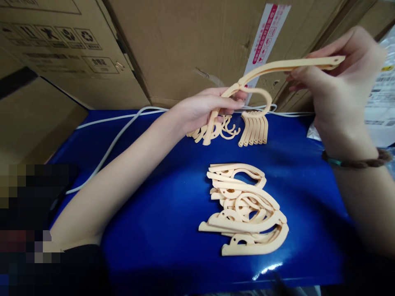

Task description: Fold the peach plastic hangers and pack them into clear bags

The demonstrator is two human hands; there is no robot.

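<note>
A cream plastic folding clothes hanger (277, 64) is held up in front of me, its two arms unfolded and its curved hook hanging to one side of the joint. My left hand (212, 105) is closed around one arm near the joint. Near the far end of the other arm, my right hand (339, 82) pinches it between thumb and fingers. Below, a pile of folded hangers (256, 226) lies on the blue tabletop. Behind my left hand are loose hanger hooks (230, 133), partly hidden, and beside them a neat row of hanger arms (254, 130).
Cardboard boxes (185, 45) stand along the back of the blue table (148, 230). White cables (117, 144) run across its back and left side. A clear plastic package with a label (381, 102) sits at the right, behind my right wrist.
</note>
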